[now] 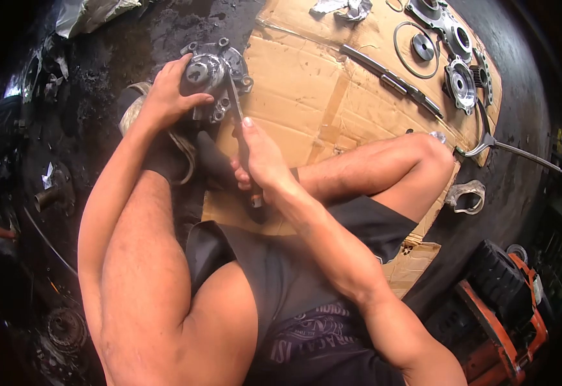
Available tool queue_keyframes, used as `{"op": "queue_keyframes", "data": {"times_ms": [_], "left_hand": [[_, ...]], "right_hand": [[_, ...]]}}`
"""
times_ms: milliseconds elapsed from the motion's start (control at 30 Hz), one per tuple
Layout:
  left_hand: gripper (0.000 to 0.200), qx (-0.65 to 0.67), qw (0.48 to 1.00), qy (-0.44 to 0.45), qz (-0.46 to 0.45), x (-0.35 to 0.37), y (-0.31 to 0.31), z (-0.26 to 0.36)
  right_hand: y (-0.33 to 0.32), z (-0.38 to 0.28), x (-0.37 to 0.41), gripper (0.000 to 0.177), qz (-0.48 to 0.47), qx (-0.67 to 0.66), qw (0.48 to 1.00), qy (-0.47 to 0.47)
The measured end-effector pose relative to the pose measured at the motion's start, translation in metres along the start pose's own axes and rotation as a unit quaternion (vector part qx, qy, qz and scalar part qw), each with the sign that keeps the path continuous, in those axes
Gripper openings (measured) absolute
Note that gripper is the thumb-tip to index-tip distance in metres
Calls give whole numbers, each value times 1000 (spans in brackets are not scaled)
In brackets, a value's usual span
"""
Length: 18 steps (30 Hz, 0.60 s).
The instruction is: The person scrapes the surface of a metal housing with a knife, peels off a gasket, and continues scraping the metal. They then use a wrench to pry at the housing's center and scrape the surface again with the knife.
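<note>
A grey cast-metal housing (pixel 237 67) with bolt lugs round its rim is near the left edge of the cardboard. My left hand (pixel 168 93) grips its left side, fingers over the far edge and thumb spread on the near side. In my right hand (pixel 260 157) is a hand tool with a long narrow metal blade (pixel 235 96), its thumb laid along the blade's base. The blade's tip rests at the housing's face. The tool's handle end (pixel 256 201) shows below my palm; the rest of the handle is hidden by my fingers.
A cardboard sheet (pixel 294 83) lies on the dark, oily floor. On it are a long metal shaft (pixel 393 80), a large ring (pixel 398 55) and several metal housings (pixel 461 83). A metal lever (pixel 513 149) lies at the right. An orange frame (pixel 487 321) with a black tyre-like part (pixel 496 280) stands lower right.
</note>
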<state>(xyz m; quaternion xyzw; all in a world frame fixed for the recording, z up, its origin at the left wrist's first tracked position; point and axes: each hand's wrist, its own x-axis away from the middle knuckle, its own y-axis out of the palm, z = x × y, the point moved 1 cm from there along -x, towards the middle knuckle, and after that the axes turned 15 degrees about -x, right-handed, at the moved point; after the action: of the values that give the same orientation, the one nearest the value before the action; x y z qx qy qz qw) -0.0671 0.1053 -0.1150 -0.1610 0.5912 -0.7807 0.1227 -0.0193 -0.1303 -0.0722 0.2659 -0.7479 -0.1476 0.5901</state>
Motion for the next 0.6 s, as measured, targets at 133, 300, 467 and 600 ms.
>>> {"op": "queue_keyframes", "data": {"times_ms": [133, 300, 467, 600], "left_hand": [[96, 4, 1000, 5, 6, 2, 3, -2], [95, 18, 1000, -3, -3, 2, -1, 1], [97, 4, 1000, -6, -5, 1, 1, -1], [96, 5, 1000, -2, -4, 2, 0, 0]], "right_hand": [[5, 1, 4, 46, -45, -16, 999, 8], [13, -3, 6, 45, -17, -36, 999, -18], [3, 4, -3, 45, 0, -39, 999, 7], [6, 1, 1, 51, -32, -22, 999, -13]]}}
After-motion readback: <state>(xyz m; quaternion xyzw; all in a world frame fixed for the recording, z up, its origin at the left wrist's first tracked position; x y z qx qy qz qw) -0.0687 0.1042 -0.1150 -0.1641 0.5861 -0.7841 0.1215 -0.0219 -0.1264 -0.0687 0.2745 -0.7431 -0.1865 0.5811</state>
